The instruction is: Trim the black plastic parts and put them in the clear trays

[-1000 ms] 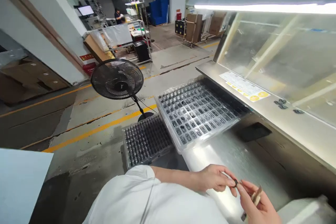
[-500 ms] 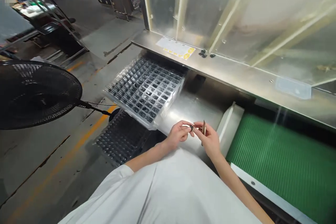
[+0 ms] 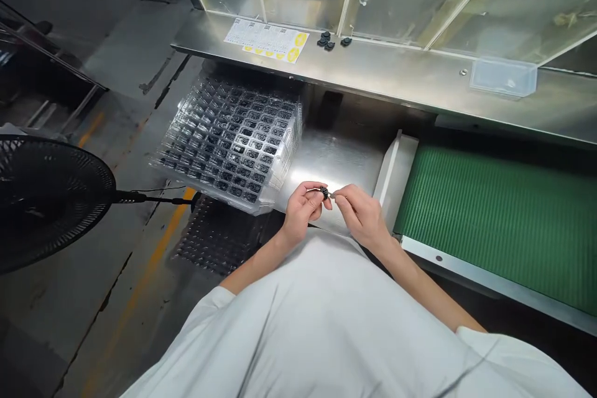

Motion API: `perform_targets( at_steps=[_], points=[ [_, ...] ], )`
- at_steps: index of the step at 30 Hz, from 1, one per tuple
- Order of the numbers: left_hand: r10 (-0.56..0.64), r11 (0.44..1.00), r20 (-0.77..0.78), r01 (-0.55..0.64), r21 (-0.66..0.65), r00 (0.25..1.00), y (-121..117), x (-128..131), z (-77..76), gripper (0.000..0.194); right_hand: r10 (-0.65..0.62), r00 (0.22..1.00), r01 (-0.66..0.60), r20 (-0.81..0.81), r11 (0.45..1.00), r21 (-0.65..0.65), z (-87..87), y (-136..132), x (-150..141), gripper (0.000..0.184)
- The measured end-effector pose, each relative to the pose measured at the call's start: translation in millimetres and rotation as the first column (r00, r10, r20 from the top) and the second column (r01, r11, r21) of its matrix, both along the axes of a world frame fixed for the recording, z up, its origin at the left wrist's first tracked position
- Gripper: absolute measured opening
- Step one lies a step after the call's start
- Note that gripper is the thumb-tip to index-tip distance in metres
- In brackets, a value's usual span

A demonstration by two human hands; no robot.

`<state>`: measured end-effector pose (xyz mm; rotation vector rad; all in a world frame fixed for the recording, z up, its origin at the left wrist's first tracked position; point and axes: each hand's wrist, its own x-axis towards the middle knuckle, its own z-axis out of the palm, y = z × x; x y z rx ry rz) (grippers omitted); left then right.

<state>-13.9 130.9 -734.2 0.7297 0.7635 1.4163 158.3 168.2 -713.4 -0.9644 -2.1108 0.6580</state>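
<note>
**Left hand (image 3: 302, 211) pinching a small black part (image 3: 323, 193) at centre frame**

I'm watching from my remote station as the left thumb and forefinger are pressing together on the part, just above the bright steel surface (image 3: 336, 158); the right hand (image 3: 362, 216) is closing in from the right, its fingertips (image 3: 339, 196) almost touching the part, though I cannot tell whether they are pinching anything; a thin pale tip is showing there, too small for me to identify. A clear plastic tray (image 3: 293, 113) holding rows of black parts is lying just left of the hands, with a dark tray (image 3: 219, 236) showing below its near edge. The main risk I'm seeing is a loosening pinch, which could drop the part onto the steel or down past the edge toward the floor; a stray elbow or forearm could also nudge the clear tray's near corner. The fingers are hiding most of the part, so I can't make out its shape or which way it's facing; I also can't see what's supporting the clear tray.
</note>
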Motion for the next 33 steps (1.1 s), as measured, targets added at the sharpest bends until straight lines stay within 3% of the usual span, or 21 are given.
perform_targets(
  at_steps=[6,15,23,33],
  points=[
    [0.002,1.000,0.023,-0.002,-0.020,1.000,-1.6,4.1,-0.4,0.043,-0.035,0.998,0.031,0.047,0.995,0.092,-3.9,-1.2,-0.9,0.030],
    [0.001,0.999,0.001,-0.001,-0.040,1.000,-2.2,1.0,2.4,0.045,-0.037,0.997,0.032,0.070,0.997,0.066,-5.5,0.6,0.2,0.036],
    [-0.011,1.000,0.002,0.011,-0.023,1.000,-3.3,-1.4,2.4,0.040,-0.037,0.996,0.022,0.080,0.984,0.177,-7.9,-0.9,2.8,0.032],
    [-0.008,0.998,-0.012,0.007,-0.062,1.000,-4.0,0.4,6.0,0.048,-0.063,0.990,0.048,0.123,0.992,0.118,-8.5,-0.7,6.3,0.037]
  ],
)
